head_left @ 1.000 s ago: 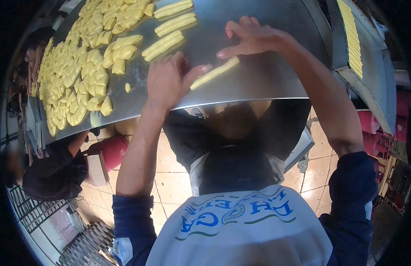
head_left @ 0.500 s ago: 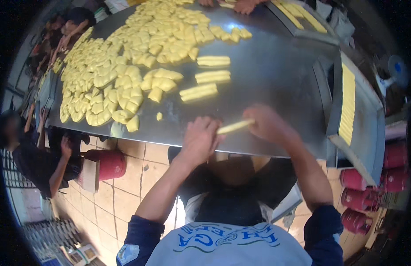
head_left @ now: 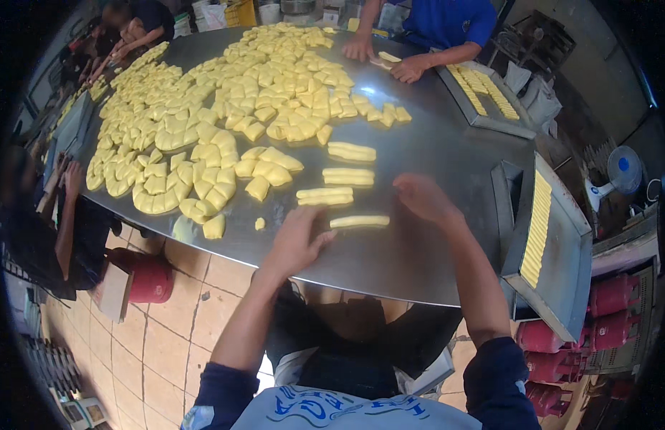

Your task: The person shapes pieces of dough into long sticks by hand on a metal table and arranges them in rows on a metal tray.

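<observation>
A single rolled yellow dough strip (head_left: 360, 222) lies on the steel table (head_left: 418, 265) between my hands. Beside its left end is my left hand (head_left: 300, 240), holding nothing, thumb apart from the fingers. My right hand (head_left: 424, 198) hovers right of the strip, slightly blurred, its fingers loosely bent and no dough visible in them. Beyond the single strip lie three short groups of dough strips: a near one (head_left: 325, 196), a middle one (head_left: 348, 177) and a far one (head_left: 352, 151). To the left spreads a large mass of cut dough pieces (head_left: 211, 136).
A metal tray (head_left: 570, 244) with a row of dough strips (head_left: 537, 229) stands at the right edge; another tray (head_left: 501, 127) sits farther back. Across the table a co-worker's hands (head_left: 408, 69) handle dough. Red gas cylinders (head_left: 612, 295) stand at lower right, another (head_left: 142, 276) at left.
The dough strip that was between my hands now lies released on the table. My hands have moved apart from it. The view has shifted, showing more of the far side.
</observation>
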{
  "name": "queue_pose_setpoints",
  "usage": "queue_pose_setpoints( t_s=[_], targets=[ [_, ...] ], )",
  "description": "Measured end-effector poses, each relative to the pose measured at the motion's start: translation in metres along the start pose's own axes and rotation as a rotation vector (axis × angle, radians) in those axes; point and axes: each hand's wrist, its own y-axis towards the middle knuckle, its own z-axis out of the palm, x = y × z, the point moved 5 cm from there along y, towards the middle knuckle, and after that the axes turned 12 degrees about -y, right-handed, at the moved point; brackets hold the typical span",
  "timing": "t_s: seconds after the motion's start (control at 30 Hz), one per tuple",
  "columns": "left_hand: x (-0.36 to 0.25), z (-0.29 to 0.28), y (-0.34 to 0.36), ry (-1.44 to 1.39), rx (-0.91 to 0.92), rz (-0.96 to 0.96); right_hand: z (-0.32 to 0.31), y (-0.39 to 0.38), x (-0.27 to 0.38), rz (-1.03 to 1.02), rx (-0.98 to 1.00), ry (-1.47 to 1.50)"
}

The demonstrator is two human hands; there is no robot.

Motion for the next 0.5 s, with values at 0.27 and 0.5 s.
queue_pose_setpoints(
  t_s=[0.27, 0.5],
  targets=[
    [0.007, -0.005, -0.009, -0.161, -0.250, -0.150, 0.012, 0.144, -0.061, 0.352, -0.139, -0.326],
    [0.007, -0.007, -0.006, -0.131, -0.213, -0.163, 0.036, 0.218, -0.076, 0.497, 0.005, -0.294]
  ],
)
